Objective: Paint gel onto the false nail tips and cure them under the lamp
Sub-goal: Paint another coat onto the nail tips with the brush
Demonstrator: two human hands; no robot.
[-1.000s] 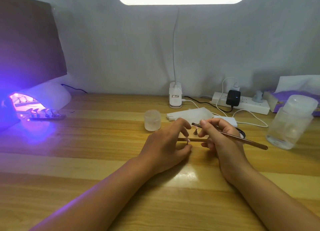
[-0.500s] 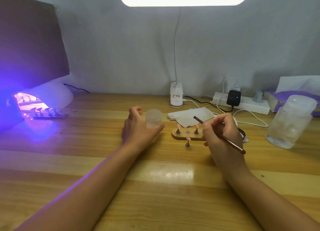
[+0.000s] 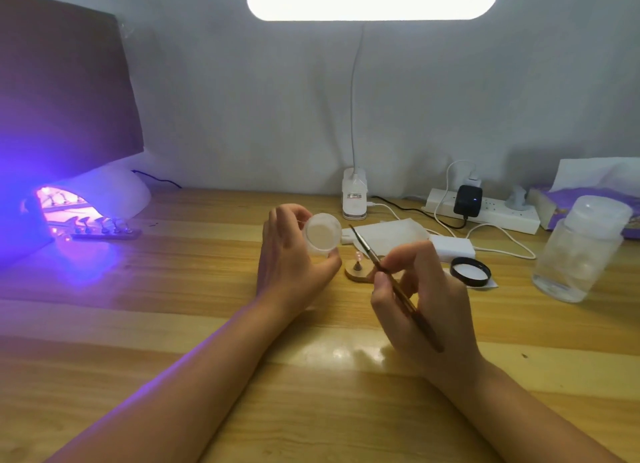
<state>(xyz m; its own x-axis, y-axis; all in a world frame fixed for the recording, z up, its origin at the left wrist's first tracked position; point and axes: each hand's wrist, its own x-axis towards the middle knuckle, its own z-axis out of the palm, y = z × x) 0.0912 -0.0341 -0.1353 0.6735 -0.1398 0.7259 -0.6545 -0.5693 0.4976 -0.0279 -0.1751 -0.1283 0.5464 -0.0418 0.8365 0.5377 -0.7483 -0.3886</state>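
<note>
My left hand [image 3: 291, 258] grips a small frosted gel jar [image 3: 322, 237], lifted off the table and tilted so its open mouth faces me. My right hand [image 3: 419, 299] pinches a thin brown brush [image 3: 394, 286]; its tip points up-left, just right of the jar. Between my hands a wooden nail stand [image 3: 356, 273] sits on the table with one pink tip [image 3: 358, 255] showing; my right hand hides the rest of it. At the far left a white curing lamp [image 3: 100, 199] glows violet, with a second strip of nail tips [image 3: 104, 228] at its mouth.
The jar's black lid [image 3: 470, 271] lies right of my right hand. A clear plastic bottle [image 3: 581, 247] stands at the right. Behind are a white cloth [image 3: 391, 234], a power strip [image 3: 485, 213] with cables, a clip desk lamp base [image 3: 354, 195] and a purple tissue box [image 3: 588, 199].
My left hand left the nail stand, took the jar, then lifted and tilted it toward me. My right hand swung the brush tip up toward the jar.
</note>
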